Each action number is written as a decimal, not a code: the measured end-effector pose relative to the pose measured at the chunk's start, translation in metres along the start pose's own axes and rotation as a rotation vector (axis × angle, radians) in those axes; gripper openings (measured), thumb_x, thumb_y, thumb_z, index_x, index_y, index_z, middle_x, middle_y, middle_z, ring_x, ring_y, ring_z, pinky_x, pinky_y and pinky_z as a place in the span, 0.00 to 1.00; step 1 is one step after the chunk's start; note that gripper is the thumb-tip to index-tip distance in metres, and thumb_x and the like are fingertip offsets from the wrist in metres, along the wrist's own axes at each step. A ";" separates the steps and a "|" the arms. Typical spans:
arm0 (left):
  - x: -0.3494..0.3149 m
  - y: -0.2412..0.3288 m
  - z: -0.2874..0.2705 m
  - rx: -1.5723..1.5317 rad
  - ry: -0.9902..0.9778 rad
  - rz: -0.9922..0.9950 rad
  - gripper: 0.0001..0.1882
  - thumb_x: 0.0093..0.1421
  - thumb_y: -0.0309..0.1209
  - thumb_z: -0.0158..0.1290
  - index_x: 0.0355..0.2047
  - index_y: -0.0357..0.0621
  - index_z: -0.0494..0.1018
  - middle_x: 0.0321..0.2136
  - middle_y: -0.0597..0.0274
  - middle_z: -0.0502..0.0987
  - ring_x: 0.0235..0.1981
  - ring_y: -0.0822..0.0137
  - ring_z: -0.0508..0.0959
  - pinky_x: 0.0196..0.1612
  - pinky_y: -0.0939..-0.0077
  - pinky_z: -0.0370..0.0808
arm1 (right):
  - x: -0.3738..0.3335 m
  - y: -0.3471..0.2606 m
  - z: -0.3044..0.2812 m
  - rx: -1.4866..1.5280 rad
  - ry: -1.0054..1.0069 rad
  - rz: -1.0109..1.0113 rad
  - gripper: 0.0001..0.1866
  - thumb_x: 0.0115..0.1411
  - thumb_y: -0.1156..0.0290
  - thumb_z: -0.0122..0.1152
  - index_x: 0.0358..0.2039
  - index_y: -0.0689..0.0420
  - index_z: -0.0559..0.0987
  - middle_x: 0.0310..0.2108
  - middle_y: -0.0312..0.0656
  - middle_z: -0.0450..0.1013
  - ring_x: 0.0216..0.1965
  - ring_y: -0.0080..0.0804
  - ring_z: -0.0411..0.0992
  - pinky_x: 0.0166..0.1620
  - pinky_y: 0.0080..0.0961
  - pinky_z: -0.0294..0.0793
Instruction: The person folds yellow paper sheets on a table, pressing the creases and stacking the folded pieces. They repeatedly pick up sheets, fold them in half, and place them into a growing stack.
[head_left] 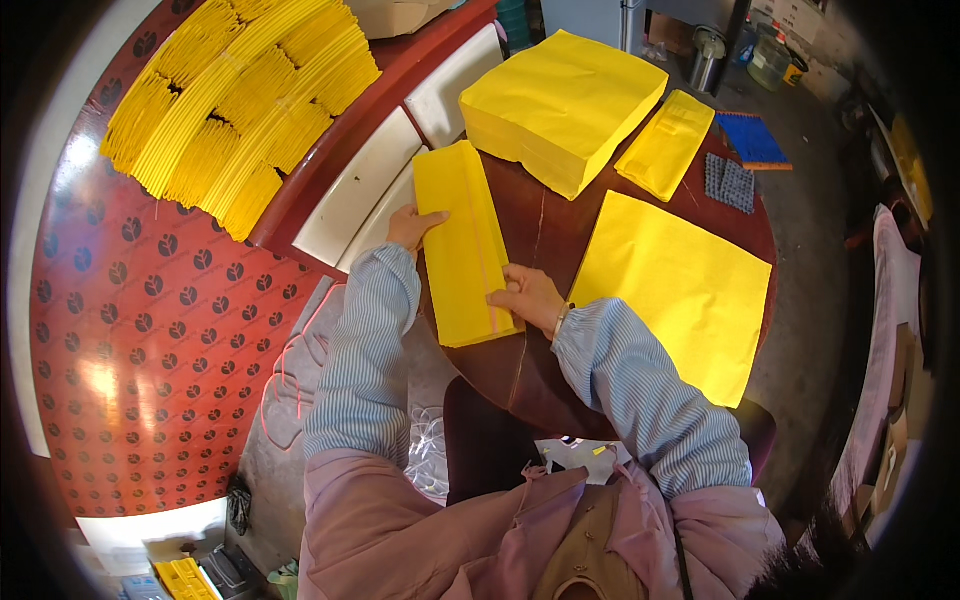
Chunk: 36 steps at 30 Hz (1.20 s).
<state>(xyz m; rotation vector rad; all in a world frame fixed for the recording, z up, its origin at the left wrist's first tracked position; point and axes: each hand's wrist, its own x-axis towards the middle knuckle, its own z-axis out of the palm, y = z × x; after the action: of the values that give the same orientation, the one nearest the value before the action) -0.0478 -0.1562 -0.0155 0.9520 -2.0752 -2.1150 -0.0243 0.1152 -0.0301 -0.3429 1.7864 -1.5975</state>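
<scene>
Wearing a pink jacket nearest; pinching folded yellow paper between left hand at left and right hand at near right, apparently to keep it flat.

The table is round and dark red, with gray floor around it. On the left, a red board has dark marks, and light makes shiny spots on it. White panels sit near the table.

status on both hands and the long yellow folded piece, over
Left hand gripping left edge of long, yellow, folded paper-like piece. Right hand at its lower right edge. Large flat yellow sheet apart to its right, not blocking.
</scene>
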 end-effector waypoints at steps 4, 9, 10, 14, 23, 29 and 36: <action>0.001 0.002 0.017 0.837 0.346 0.665 0.39 0.60 0.32 0.68 0.66 0.32 0.62 0.67 0.40 0.66 0.67 0.45 0.67 0.69 0.50 0.65 | 0.004 0.007 -0.001 0.011 -0.028 -0.037 0.18 0.57 0.66 0.71 0.45 0.60 0.84 0.25 0.38 0.79 0.22 0.25 0.74 0.26 0.24 0.71; 0.017 -0.009 0.062 1.061 0.104 0.730 0.44 0.70 0.51 0.53 0.77 0.43 0.51 0.77 0.47 0.51 0.79 0.48 0.48 0.77 0.43 0.46 | 0.006 0.014 -0.002 0.045 -0.011 -0.024 0.17 0.55 0.64 0.72 0.42 0.61 0.84 0.24 0.38 0.79 0.21 0.26 0.75 0.27 0.26 0.73; 0.019 -0.014 0.068 1.158 0.094 0.651 0.44 0.71 0.55 0.49 0.77 0.44 0.50 0.78 0.48 0.49 0.79 0.49 0.46 0.78 0.43 0.44 | 0.006 0.014 -0.001 0.000 0.026 -0.051 0.17 0.55 0.63 0.73 0.41 0.61 0.84 0.25 0.40 0.80 0.22 0.27 0.76 0.28 0.27 0.74; 0.019 -0.028 0.078 1.325 0.143 0.556 0.44 0.73 0.62 0.38 0.78 0.47 0.48 0.79 0.53 0.46 0.80 0.52 0.43 0.78 0.43 0.40 | -0.003 0.021 0.002 -0.067 0.060 -0.054 0.17 0.60 0.63 0.72 0.40 0.63 0.81 0.29 0.45 0.82 0.26 0.32 0.82 0.31 0.28 0.80; 0.022 -0.024 0.079 1.324 0.141 0.521 0.48 0.71 0.67 0.35 0.80 0.49 0.44 0.80 0.55 0.42 0.81 0.56 0.38 0.78 0.41 0.35 | -0.120 0.045 0.023 0.399 -0.169 0.108 0.14 0.75 0.67 0.55 0.51 0.65 0.76 0.42 0.54 0.83 0.37 0.38 0.86 0.38 0.27 0.86; -0.033 0.015 0.072 1.080 0.100 0.720 0.44 0.72 0.61 0.42 0.77 0.46 0.51 0.79 0.49 0.48 0.80 0.49 0.42 0.78 0.43 0.37 | -0.212 0.048 -0.055 0.231 -0.252 0.133 0.14 0.75 0.66 0.56 0.54 0.59 0.79 0.42 0.48 0.83 0.38 0.30 0.84 0.41 0.24 0.84; -0.231 -0.066 0.172 0.743 -0.308 1.050 0.27 0.63 0.27 0.62 0.62 0.40 0.73 0.67 0.43 0.69 0.75 0.42 0.60 0.76 0.49 0.53 | -0.216 0.033 -0.254 0.029 0.350 -0.262 0.18 0.74 0.58 0.59 0.54 0.57 0.80 0.50 0.38 0.80 0.45 0.27 0.80 0.49 0.26 0.80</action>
<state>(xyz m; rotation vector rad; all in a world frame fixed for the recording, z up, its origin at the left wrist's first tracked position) 0.0906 0.1045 0.0027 -0.5082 -2.6309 -0.9898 -0.0263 0.4488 0.0055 -0.3074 2.0414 -1.9621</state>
